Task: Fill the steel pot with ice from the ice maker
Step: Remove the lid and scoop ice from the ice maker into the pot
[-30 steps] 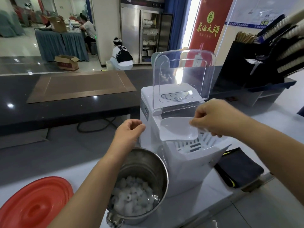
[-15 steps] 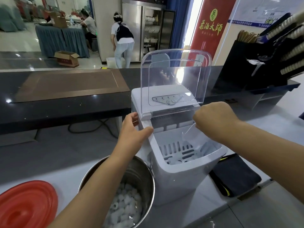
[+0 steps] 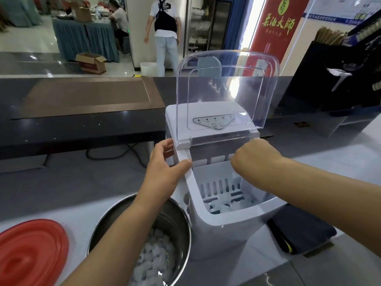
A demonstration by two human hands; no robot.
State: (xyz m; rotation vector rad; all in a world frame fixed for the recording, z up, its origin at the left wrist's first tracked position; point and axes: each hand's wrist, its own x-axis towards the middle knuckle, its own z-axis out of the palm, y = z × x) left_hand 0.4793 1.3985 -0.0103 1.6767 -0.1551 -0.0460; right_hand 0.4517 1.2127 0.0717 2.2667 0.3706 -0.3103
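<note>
The white ice maker stands on the counter with its clear lid raised upright. Its slotted basket holds a little ice at the bottom. The steel pot stands against the machine's left side, with ice cubes piled inside it. My left hand grips the left rim of the ice maker, thumb on top. My right hand is curled over the back of the basket, and the scoop it held in the earlier frames is hidden beneath it.
A red round lid lies at the lower left. A dark folded cloth lies right of the machine. A black raised counter runs behind, and a black rack stands at the right. A person stands beyond the counter.
My right hand carried the white scoop from above the basket's front down to its back. My left hand moved from above the pot onto the ice maker's left rim.
</note>
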